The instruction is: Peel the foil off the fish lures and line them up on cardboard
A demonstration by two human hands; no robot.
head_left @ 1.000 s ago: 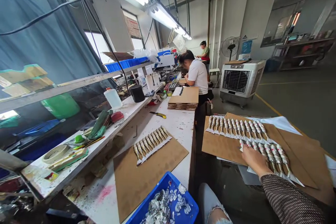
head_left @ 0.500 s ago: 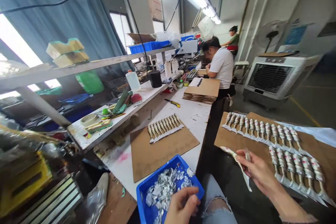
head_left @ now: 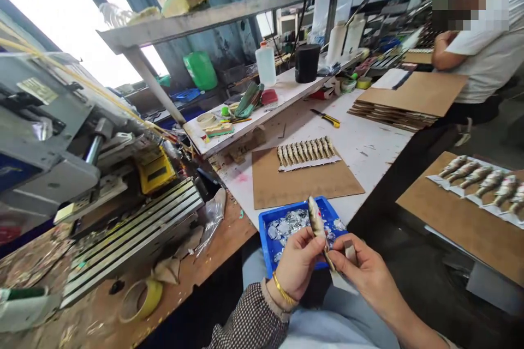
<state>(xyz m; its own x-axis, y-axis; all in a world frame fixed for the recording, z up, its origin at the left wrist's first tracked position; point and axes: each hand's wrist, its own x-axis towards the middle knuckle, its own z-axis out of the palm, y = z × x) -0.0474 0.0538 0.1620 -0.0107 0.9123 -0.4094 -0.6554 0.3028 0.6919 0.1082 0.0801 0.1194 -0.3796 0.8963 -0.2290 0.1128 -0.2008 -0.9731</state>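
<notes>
Over my lap, my left hand (head_left: 298, 263) and my right hand (head_left: 366, 274) both pinch one fish-shaped lure (head_left: 316, 220), which stands upright between them. The right fingers also hold a small strip or tab (head_left: 350, 251). Just behind the hands sits a blue tray (head_left: 270, 248) of silvery foil scraps. A row of several lures (head_left: 305, 151) lies on a brown cardboard sheet (head_left: 303, 182) on the white bench. More lures (head_left: 483, 179) lie in a row on a second cardboard sheet (head_left: 454, 218) at my right.
A metal machine (head_left: 61, 142) with a ribbed plate (head_left: 135, 234) stands at the left. A tape roll (head_left: 139, 300) lies on the wooden bench. A shelf (head_left: 262, 109) carries bottles and tools. A stack of cardboard (head_left: 405, 103) and a seated person (head_left: 478, 49) are beyond.
My view swung left and down. My right hand brought a lure from the right-hand cardboard to my lap, and my left hand came up to grip it too.
</notes>
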